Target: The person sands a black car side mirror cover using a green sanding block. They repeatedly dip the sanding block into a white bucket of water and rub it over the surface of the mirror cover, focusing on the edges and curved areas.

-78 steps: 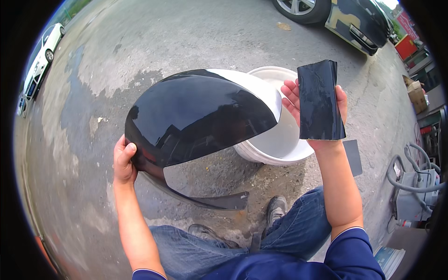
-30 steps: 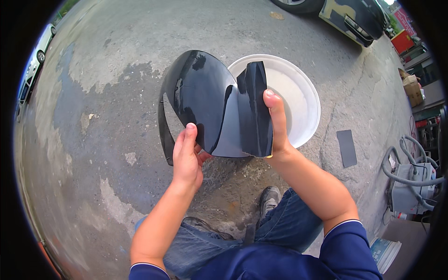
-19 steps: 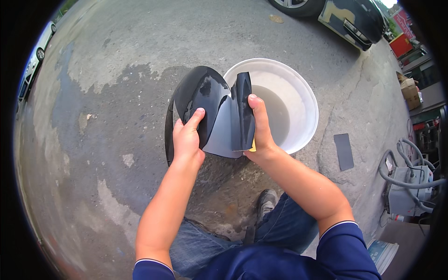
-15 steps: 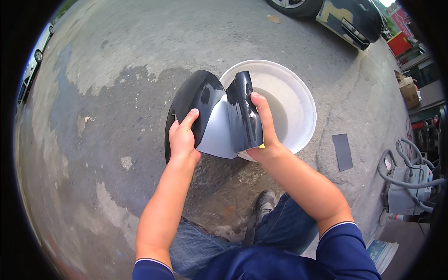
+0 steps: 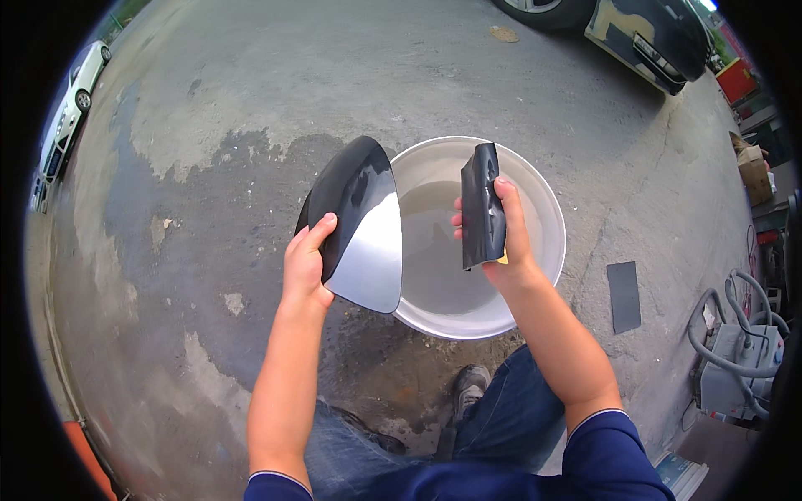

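My left hand (image 5: 305, 260) grips the lower left edge of a glossy black car mirror cover (image 5: 349, 219), thumb on top. A smooth pale silver area fills the cover's right side. My right hand (image 5: 515, 230) is closed round a wet, creased black sandpaper sheet (image 5: 481, 200), curled lengthwise. Something yellow shows under its lower end by my palm. The sheet is apart from the cover, held over a round white bucket (image 5: 551, 188) of cloudy grey water. The cover overlaps the bucket's left rim in view.
A flat dark grey rectangular sheet (image 5: 623, 297) lies on the concrete right of the bucket. Beyond it stands a grey machine (image 5: 731, 367) with looped hoses. A dark car (image 5: 643, 42) with patchy paint is at the far right, a white car (image 5: 71, 108) at the far left.
My hands have moved apart. The sandpaper sheet has come off the mirror cover and shifted right over the bucket. The cover has turned, showing more of its silver area.
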`<action>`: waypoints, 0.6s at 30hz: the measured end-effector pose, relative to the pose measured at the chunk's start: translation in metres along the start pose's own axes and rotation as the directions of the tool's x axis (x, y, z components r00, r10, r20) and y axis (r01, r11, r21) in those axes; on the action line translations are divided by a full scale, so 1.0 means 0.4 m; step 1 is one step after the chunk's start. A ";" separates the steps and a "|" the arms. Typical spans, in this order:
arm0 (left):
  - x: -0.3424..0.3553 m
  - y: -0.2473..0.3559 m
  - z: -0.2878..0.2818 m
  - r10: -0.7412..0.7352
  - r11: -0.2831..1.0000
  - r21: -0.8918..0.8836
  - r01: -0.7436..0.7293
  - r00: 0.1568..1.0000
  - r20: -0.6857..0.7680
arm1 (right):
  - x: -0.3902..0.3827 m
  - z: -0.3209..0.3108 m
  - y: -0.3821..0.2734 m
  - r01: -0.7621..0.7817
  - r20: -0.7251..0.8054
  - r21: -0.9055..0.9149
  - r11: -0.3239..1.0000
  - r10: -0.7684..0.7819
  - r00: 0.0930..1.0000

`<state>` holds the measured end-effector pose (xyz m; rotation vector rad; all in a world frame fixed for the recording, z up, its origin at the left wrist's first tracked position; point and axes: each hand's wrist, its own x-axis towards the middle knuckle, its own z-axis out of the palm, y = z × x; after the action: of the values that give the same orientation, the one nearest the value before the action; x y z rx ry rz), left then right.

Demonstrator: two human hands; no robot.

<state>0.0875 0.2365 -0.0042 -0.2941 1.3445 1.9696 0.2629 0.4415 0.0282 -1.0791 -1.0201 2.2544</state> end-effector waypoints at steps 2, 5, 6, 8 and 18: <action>0.025 0.006 0.001 -0.034 0.999 -0.018 0.033 0.999 -0.036 | 0.026 -0.005 -0.006 -0.109 0.070 -0.180 0.978 0.123 0.990; 0.041 0.006 0.040 -0.022 1.000 -0.013 0.020 0.991 -0.131 | 0.083 -0.024 -0.012 -0.204 0.208 -0.415 0.887 0.310 0.928; 0.043 0.003 0.059 0.002 1.000 -0.006 -0.003 0.986 -0.166 | 0.108 -0.025 0.001 -0.128 0.192 -0.550 0.825 0.274 0.943; 0.049 -0.003 0.089 0.053 0.999 0.018 -0.050 0.977 -0.208 | 0.152 -0.038 0.023 0.114 0.215 -0.829 0.548 0.124 0.969; 0.121 0.019 0.076 0.249 0.948 0.226 -0.223 0.964 -0.094 | 0.176 -0.105 0.135 0.308 0.288 -0.943 -0.123 0.159 0.944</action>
<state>0.0539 0.2829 -0.0125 -0.1579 1.7244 2.0026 0.2505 0.4707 -0.0645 -0.9336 -3.1692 1.0428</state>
